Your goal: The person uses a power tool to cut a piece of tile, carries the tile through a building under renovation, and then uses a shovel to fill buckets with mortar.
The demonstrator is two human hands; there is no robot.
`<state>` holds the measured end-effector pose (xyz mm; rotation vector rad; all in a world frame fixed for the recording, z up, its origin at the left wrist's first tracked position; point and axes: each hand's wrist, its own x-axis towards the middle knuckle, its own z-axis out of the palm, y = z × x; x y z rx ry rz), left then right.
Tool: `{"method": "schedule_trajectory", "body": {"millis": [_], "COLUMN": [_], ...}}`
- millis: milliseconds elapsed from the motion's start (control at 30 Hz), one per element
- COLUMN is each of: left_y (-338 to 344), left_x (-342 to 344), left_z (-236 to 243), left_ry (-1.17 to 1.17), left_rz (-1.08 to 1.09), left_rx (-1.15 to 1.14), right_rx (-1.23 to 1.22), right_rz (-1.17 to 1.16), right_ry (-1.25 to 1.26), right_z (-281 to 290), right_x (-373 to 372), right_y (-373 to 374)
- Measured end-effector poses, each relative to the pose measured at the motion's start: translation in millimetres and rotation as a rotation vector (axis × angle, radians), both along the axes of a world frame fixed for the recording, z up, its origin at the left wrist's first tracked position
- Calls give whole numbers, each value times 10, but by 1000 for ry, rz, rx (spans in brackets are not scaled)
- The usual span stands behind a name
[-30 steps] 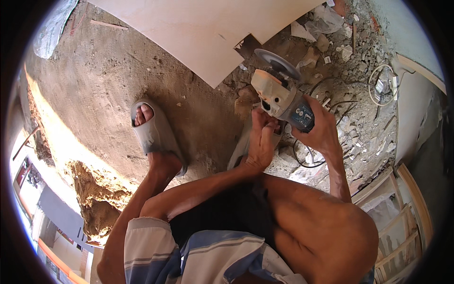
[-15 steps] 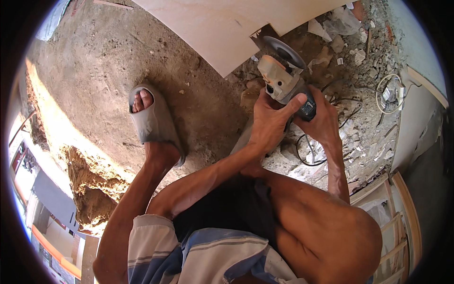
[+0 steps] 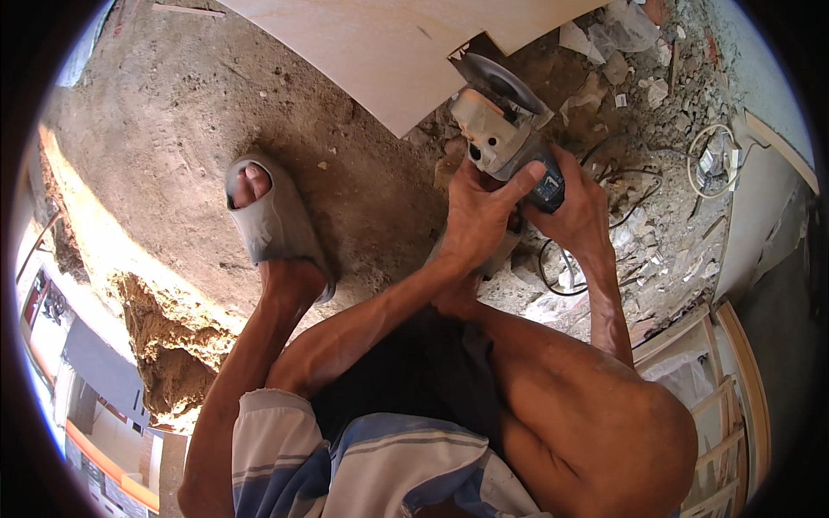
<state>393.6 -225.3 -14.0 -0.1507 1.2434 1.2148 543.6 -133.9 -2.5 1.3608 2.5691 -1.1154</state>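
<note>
Both hands hold an angle grinder (image 3: pixel 509 142) with a dark round disc (image 3: pixel 503 84) at its far end. My left hand (image 3: pixel 477 211) grips it near the pale, worn head, the thumb lying over the body. Around the dark rear body my right hand (image 3: pixel 577 207) is wrapped; some of its fingers are hidden beneath. The disc stands at the corner of a notch cut in a large cream tile (image 3: pixel 371 60). Whether it touches the tile I cannot tell.
Rubble and broken pieces (image 3: pixel 665 173) cover the ground at right, with a dark cable (image 3: pixel 561 293) and a pale cable loop (image 3: pixel 693 164). A wooden frame (image 3: pixel 730 406) leans at lower right. My sandalled foot (image 3: pixel 268 207) rests on bare dirt; a sandy pit edge (image 3: pixel 168 345) lies at left.
In the picture, the grinder and both hands have shifted slightly left, and the tile's corner has shifted left and up with the view. Both hands keep their hold.
</note>
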Motion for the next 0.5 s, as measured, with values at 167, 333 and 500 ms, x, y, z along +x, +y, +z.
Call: {"method": "schedule_trajectory", "body": {"millis": [167,333,500], "left_y": [-11,11,27], "left_x": [12,11,0], "left_z": [-1,14,39], "left_ry": [27,5,32], "left_rz": [-6,9,-22], "left_rx": [12,34,-6], "right_rx": [1,7,8], "right_rz": [-3,-6,-8], "right_ry": [4,2,0], "right_z": [2,16,57], "right_x": [14,26,-3], "right_y": [-13,5,5]}}
